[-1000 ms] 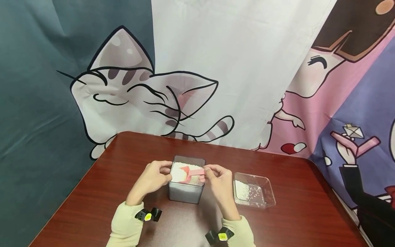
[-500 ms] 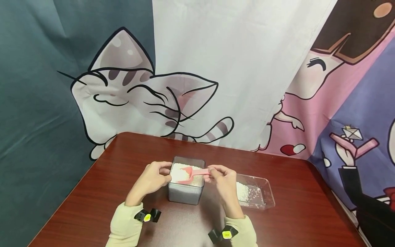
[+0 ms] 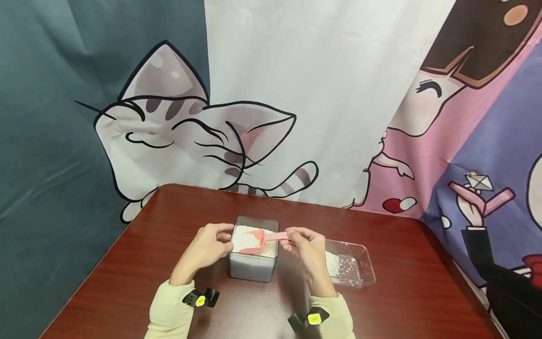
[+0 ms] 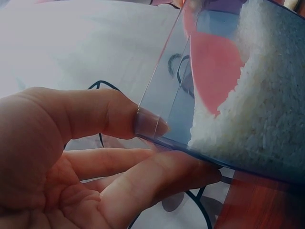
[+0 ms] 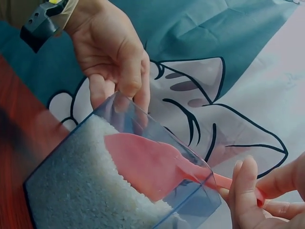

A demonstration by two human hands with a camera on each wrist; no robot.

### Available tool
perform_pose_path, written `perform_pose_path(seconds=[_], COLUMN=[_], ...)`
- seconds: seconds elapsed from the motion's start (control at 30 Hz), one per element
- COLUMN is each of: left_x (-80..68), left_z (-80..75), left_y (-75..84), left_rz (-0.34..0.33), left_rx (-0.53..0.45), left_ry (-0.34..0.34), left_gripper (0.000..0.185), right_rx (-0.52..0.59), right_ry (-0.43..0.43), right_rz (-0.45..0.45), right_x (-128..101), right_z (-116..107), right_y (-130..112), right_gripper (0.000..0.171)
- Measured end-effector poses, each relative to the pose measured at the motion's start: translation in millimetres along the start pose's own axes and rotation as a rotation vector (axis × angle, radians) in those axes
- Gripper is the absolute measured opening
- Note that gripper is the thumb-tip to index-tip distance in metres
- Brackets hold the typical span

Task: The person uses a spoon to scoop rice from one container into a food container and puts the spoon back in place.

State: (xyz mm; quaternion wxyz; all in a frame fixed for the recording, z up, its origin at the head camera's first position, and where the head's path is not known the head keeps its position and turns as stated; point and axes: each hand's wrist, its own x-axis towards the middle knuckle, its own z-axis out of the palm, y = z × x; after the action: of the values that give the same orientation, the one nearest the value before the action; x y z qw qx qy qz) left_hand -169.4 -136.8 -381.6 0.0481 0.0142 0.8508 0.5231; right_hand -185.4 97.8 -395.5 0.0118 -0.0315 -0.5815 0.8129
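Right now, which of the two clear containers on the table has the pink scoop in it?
The tall square container held by the left hand, nearly full of rice, holds the pink scoop. The shallow tray sits apart on the right.

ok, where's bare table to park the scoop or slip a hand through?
Bare wood shows behind the rice tub to the far edge, left of the left hand, and right of the shallow tray on the table. It is crowded between tub and tray, where the right hand holds the pink scoop.

Pink scoop [image 3: 259, 239] heaped with white rice, over clear rice-filled square tub [image 3: 253, 269]
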Motion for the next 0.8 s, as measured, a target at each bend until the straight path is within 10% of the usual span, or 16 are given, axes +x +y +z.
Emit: perform_pose_path(seconds=[0.8], left_x=[-2.0], left_z=[-0.7], left_y=[-1.3], left_rz=[0.008], left_rx=[-0.016], left_ry=[-0.004], left_gripper=[0.051], right_rx=[0.091], right_ry=[-0.014], right_rz=[0.056], right_x=[5.0], right_z=[-5.3], right_y=[2.9], right_gripper=[0.025])
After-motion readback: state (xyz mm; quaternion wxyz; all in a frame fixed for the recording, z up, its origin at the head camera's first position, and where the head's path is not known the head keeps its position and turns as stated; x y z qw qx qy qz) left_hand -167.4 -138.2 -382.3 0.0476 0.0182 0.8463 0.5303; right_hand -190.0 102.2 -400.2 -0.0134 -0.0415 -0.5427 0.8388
